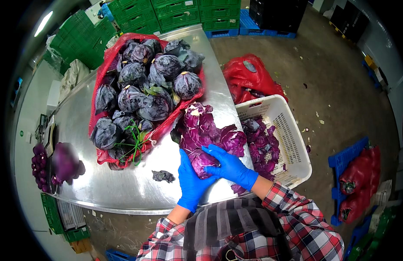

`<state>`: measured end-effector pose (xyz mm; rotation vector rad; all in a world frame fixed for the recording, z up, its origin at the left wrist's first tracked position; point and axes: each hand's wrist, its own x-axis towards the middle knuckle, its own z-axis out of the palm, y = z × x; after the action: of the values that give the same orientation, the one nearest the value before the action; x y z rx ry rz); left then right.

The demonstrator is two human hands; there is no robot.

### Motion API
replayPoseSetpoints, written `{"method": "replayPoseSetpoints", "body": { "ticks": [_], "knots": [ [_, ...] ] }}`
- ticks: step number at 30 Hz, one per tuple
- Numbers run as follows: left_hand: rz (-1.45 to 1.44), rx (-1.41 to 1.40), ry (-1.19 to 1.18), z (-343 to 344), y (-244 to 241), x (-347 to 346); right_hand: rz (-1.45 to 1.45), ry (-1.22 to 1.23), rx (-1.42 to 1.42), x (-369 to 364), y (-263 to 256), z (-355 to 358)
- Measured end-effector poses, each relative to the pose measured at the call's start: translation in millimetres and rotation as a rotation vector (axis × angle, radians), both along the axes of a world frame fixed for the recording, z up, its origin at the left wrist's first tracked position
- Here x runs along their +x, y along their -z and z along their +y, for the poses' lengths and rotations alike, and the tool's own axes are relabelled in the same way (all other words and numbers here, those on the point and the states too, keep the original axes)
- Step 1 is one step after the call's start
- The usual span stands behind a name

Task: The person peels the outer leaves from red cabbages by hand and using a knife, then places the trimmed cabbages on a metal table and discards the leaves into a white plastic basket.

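Note:
Both of my hands wear blue gloves and hold one red cabbage head point(204, 163) near the front of the steel table point(100, 192). My left hand point(192, 181) cups it from the left and below. On its right and upper side lie the fingers of my right hand point(229, 166). Just beyond the cabbage is a pile of loose purple cabbage leaves point(204, 130). An open red mesh sack point(94, 130) full of dark red cabbages point(133, 73) lies behind to the left, with green string point(133, 142) at its near end.
A white plastic crate point(291, 143) with trimmed leaves point(261, 143) stands against the table's right edge. Behind it, a red sack point(253, 75) rests on the floor. Purple cabbages point(66, 160) and a scale point(50, 140) are at far left. Green crates point(175, 14) are stacked at the back.

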<state>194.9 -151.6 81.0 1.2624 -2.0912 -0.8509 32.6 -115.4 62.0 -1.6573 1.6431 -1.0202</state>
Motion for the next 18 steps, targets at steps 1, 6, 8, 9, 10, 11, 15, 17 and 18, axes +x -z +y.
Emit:
{"method": "replayPoseSetpoints", "body": {
  "ticks": [1,6,8,9,10,11,15,17,18],
  "knots": [
    [0.015,-0.035,0.018,0,-5,-2,-0.010,-0.005,-0.005,-4,11,-3],
    [-0.042,-0.061,0.044,-8,3,-6,-0.017,-0.013,0.059,-9,19,-14],
    [-0.053,-0.024,0.042,-13,1,-7,-0.030,-0.085,0.131,-14,13,-21],
    [-0.064,-0.022,0.046,-14,-1,-7,-0.034,-0.122,0.169,-18,6,-23],
    [-0.075,-0.019,0.050,-15,-3,-8,-0.039,-0.160,0.207,-20,1,-24],
    [-0.096,0.044,0.065,-16,-6,-13,-0.084,-0.167,0.280,-23,-3,-24],
    [-0.153,-0.048,0.045,-8,-7,-17,-0.013,-0.129,0.243,-31,-8,-22],
    [-0.186,-0.085,0.064,-9,-1,-13,-0.016,-0.100,0.219,-35,2,-24],
    [-0.153,-0.093,0.104,-9,0,-9,-0.116,-0.045,0.133,-35,19,-25]
  ]
}}
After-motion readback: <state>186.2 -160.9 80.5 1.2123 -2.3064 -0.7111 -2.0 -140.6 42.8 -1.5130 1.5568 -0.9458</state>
